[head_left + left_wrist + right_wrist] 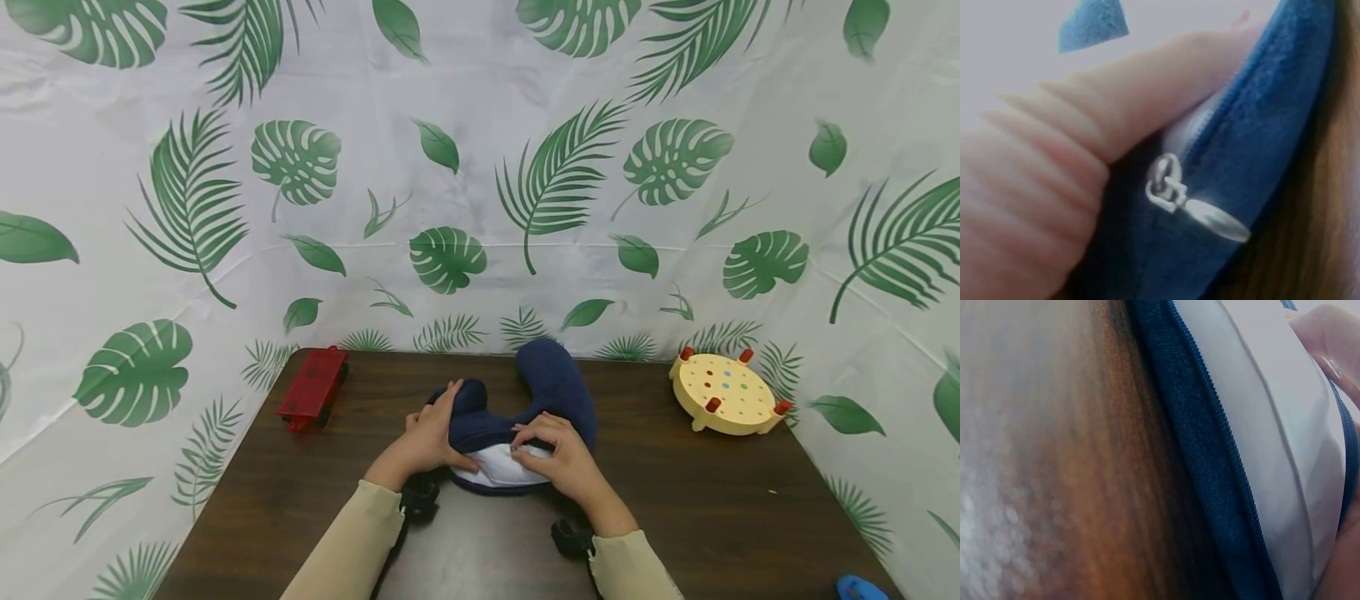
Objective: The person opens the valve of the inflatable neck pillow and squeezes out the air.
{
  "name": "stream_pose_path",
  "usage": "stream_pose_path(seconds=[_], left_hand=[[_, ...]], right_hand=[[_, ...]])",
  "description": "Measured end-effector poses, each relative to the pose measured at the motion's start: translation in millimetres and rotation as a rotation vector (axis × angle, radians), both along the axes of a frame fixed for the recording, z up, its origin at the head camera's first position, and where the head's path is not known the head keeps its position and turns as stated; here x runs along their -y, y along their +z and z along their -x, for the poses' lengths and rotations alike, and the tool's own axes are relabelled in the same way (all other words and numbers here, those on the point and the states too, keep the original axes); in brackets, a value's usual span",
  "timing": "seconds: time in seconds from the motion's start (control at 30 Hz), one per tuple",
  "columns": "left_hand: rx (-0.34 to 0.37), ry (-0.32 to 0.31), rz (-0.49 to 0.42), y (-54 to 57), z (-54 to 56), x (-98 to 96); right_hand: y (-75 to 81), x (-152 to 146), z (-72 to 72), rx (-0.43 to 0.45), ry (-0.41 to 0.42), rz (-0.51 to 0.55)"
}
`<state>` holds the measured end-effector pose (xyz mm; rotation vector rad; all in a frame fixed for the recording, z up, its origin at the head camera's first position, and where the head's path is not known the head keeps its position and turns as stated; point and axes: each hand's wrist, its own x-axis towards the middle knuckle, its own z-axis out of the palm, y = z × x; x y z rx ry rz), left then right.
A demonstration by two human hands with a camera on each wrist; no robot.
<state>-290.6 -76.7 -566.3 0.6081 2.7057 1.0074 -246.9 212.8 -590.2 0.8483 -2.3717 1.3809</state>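
Note:
A navy U-shaped neck pillow [558, 379] lies on the table, its zipper open along the near side with white inner lining [498, 467] showing. My left hand [427, 437] grips the pillow's left part, thumb over the white lining and fingers over the top. Beside that thumb, in the left wrist view, hangs a silver zipper pull [1216, 220]. With thumb and forefinger, my right hand [558, 454] pinches at the upper edge of the opening. A small shiny bit between those fingers is too unclear to name. Zipper teeth [1225, 428] line the lower edge in the right wrist view.
On the dark wooden table [675, 517], a red toy vehicle [313, 385] stands at the back left. A round yellow toy with red pegs [726, 392] is at the back right. Part of a blue object [858, 587] shows at the near right corner. A leaf-patterned sheet [480, 167] hangs behind.

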Motion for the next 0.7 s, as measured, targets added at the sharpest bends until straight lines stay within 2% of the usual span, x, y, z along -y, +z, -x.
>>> stream_pose_path(seconds=[0.2,0.4,0.7], left_hand=[[0.005,0.034,-0.009,0.5,0.6,-1.7],[0.023,0.053,-0.006,1.8,0.4,-3.3],[0.042,0.078,-0.009,2.2,1.0,-4.7]], right_hand=[[-0.5,1.1,0.5,-0.034,0.027,0.021],[1.9,0.7,-0.1,-0.014,0.054,0.054],[0.5,2.0,-0.1,-0.042,0.003,0.046]])
